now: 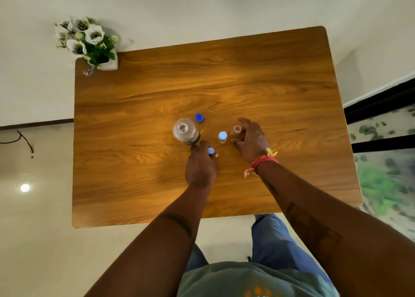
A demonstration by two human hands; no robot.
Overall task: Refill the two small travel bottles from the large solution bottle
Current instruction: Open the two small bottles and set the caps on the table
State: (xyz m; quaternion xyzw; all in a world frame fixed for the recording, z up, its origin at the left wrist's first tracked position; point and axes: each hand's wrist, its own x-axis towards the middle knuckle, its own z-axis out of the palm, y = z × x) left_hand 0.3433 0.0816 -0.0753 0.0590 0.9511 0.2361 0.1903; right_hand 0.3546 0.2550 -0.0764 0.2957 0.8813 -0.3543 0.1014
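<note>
The large clear solution bottle stands uncapped in the middle of the wooden table. Its dark blue cap lies just behind it. One small travel bottle stands upright with a light blue cap on. The other small travel bottle stands uncapped to its right. My right hand curls around that open bottle, fingers apart, touching or nearly touching it. My left hand rests on the table near the large bottle, its fingertips pinching a small light blue cap.
A white pot of artificial flowers stands at the table's far left corner. A dark-framed glass panel runs along the right side. My legs are at the near edge.
</note>
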